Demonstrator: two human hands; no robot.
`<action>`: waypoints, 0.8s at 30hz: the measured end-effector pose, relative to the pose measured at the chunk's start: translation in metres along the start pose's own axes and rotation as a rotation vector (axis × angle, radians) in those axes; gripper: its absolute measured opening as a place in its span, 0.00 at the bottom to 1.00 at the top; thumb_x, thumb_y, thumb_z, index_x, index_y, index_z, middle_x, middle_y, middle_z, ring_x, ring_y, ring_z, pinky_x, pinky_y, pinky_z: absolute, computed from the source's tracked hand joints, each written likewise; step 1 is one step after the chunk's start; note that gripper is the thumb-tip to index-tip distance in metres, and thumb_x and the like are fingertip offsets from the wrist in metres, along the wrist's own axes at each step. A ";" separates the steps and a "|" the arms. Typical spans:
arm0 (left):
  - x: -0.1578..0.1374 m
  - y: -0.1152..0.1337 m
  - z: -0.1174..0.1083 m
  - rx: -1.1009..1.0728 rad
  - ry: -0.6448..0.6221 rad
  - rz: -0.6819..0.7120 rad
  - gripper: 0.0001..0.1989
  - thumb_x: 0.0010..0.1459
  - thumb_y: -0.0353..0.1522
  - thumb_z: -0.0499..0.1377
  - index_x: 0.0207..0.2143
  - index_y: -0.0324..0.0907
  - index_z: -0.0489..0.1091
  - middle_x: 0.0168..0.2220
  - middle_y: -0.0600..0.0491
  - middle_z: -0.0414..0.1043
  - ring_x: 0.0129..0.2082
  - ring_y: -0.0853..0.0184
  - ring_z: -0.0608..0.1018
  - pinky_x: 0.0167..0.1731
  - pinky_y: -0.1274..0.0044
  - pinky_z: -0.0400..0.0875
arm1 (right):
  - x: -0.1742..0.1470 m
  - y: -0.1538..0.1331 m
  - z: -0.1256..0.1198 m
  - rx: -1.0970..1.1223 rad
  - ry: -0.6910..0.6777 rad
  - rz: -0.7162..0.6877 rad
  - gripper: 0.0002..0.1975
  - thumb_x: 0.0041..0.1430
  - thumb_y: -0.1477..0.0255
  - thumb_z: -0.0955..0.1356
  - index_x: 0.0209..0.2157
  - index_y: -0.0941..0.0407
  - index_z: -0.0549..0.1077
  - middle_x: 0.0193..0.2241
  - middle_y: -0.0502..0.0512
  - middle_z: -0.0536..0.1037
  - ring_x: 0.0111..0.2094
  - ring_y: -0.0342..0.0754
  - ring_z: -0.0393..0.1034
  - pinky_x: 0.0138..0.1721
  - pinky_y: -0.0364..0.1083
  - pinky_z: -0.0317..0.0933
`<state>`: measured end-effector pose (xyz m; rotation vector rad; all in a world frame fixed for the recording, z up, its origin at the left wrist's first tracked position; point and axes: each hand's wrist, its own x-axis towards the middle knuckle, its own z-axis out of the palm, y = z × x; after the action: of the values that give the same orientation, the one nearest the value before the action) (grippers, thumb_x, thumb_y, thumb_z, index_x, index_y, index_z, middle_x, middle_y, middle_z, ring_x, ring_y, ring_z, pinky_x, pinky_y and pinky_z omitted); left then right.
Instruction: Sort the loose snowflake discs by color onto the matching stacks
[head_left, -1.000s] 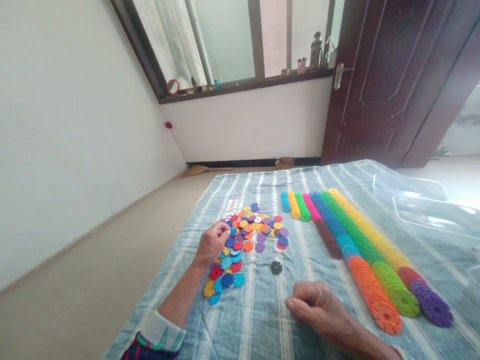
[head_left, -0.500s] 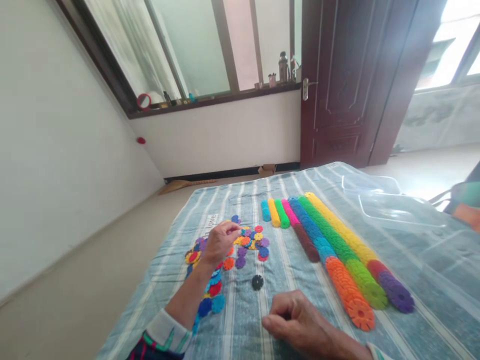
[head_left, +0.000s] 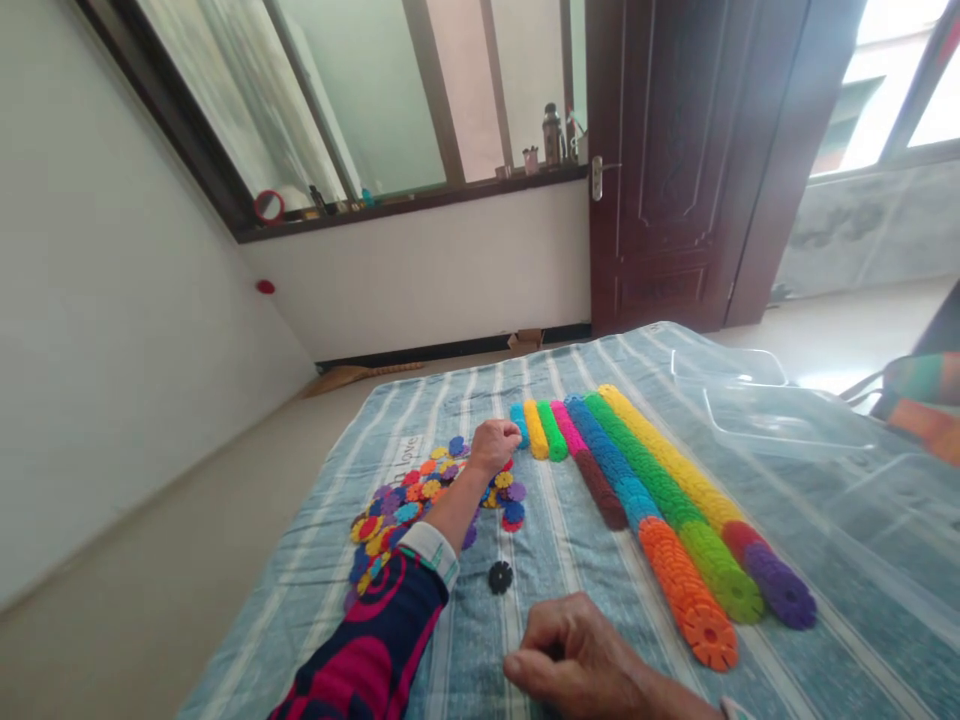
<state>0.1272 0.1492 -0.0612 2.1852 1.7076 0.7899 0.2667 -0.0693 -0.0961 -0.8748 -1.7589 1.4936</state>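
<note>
My left hand [head_left: 495, 445] reaches forward with its fingers closed, right beside the short light-blue row of discs [head_left: 519, 425]. Whatever those fingers hold, if anything, is hidden. Under and around my left forearm lies a loose pile of mixed-colour notched plastic discs [head_left: 405, 512]. A single black disc [head_left: 500, 577] lies apart from it. Curled into a loose fist near the front, my right hand [head_left: 574, 645] rests by the bed; its inside is hidden. To the right are long rows of overlapping discs sorted by colour, such as the yellow row [head_left: 667, 455] and the orange row [head_left: 686, 590].
A striped blue-grey cloth [head_left: 577, 550] covers the surface. Clear plastic containers [head_left: 787, 420] stand at the right, near a colourful cloth item [head_left: 926, 400]. A dark red door [head_left: 667, 200] and a window ledge [head_left: 420, 205] with small items are beyond the far edge.
My left hand has moved right and forward, from over the loose pile to the short light-blue row. My right hand stays curled near the front. The view has shifted slightly.
</note>
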 end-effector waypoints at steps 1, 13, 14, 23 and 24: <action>0.000 -0.001 0.001 0.007 0.001 0.002 0.08 0.49 0.26 0.59 0.24 0.41 0.78 0.23 0.56 0.75 0.28 0.69 0.75 0.33 0.78 0.68 | 0.000 -0.001 0.000 0.006 -0.004 -0.003 0.16 0.51 0.72 0.68 0.15 0.57 0.61 0.14 0.43 0.56 0.19 0.37 0.50 0.20 0.40 0.42; -0.009 -0.003 -0.001 0.119 0.028 -0.016 0.04 0.47 0.28 0.64 0.29 0.42 0.77 0.30 0.55 0.78 0.33 0.67 0.76 0.38 0.77 0.69 | 0.000 0.002 0.000 -0.005 -0.010 -0.003 0.18 0.53 0.73 0.69 0.15 0.57 0.61 0.14 0.42 0.55 0.19 0.37 0.50 0.20 0.41 0.42; -0.010 -0.002 0.000 0.129 0.027 -0.023 0.03 0.47 0.28 0.64 0.28 0.42 0.76 0.29 0.55 0.77 0.32 0.67 0.76 0.37 0.77 0.69 | 0.000 0.003 0.001 -0.011 -0.007 -0.001 0.18 0.53 0.72 0.70 0.15 0.57 0.61 0.14 0.43 0.56 0.19 0.37 0.50 0.20 0.41 0.42; -0.012 0.004 0.006 0.185 0.028 -0.038 0.01 0.49 0.28 0.63 0.26 0.42 0.74 0.29 0.53 0.77 0.33 0.65 0.76 0.38 0.75 0.68 | -0.001 0.003 0.001 -0.023 -0.003 0.008 0.17 0.53 0.73 0.69 0.16 0.57 0.60 0.16 0.43 0.58 0.20 0.37 0.50 0.21 0.41 0.43; -0.013 0.004 0.004 0.189 0.029 -0.032 0.01 0.49 0.28 0.62 0.26 0.42 0.75 0.30 0.53 0.77 0.34 0.65 0.77 0.39 0.75 0.68 | -0.001 0.002 0.001 -0.029 0.000 0.012 0.17 0.53 0.73 0.69 0.16 0.56 0.60 0.16 0.43 0.58 0.20 0.37 0.51 0.21 0.41 0.43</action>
<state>0.1305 0.1362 -0.0656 2.2700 1.8965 0.6803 0.2668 -0.0708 -0.0981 -0.9015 -1.7823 1.4790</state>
